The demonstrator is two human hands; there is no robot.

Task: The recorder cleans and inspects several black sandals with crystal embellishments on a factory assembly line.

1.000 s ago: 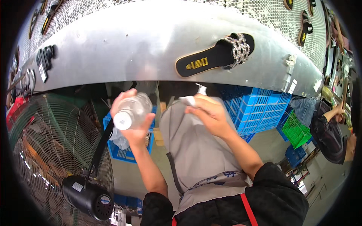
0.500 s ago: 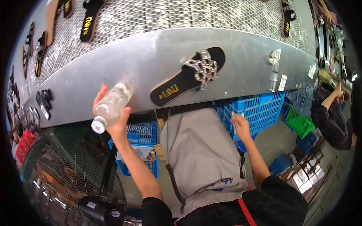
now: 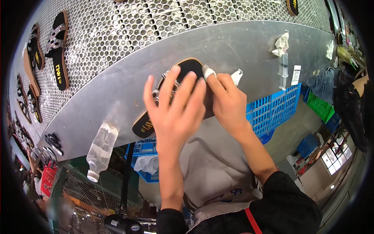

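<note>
1. Nearest the camera are the dark sleeves and a grey apron (image 3: 210, 163), with both forearms reaching up from the lower edge.
2. Below the bench edge at the lower left stands a fan (image 3: 83, 199) behind its wire guard; blue crates (image 3: 272, 113) sit under the bench to the right.
3. The left hand (image 3: 175, 111) is spread wide, fingers apart, and lies flat over the middle of a sandal (image 3: 187, 66); whether it grips it cannot be told.
4. The right hand (image 3: 228, 103) lies just beside the left, fingers together and laid on the sandal's right edge; its forefinger tip is wrapped in white tape (image 3: 209, 73). A scrap of white cloth (image 3: 236, 76) shows just behind its knuckles.
5. The sandal is black with a tan rim and a metal-studded strap, lying slantwise on the grey metal bench (image 3: 241, 43), heel towards the near edge.
6. A clear plastic bottle (image 3: 101, 150) lies at the bench's near edge, well left of the hands, cap end hanging over.
7. Farther off, a crumpled rag (image 3: 281, 43) and a syringe (image 3: 284, 70) rest on the bench's right part.
8. Beyond, more sandals (image 3: 58, 48) hang on the perforated wall (image 3: 128, 27).
</note>
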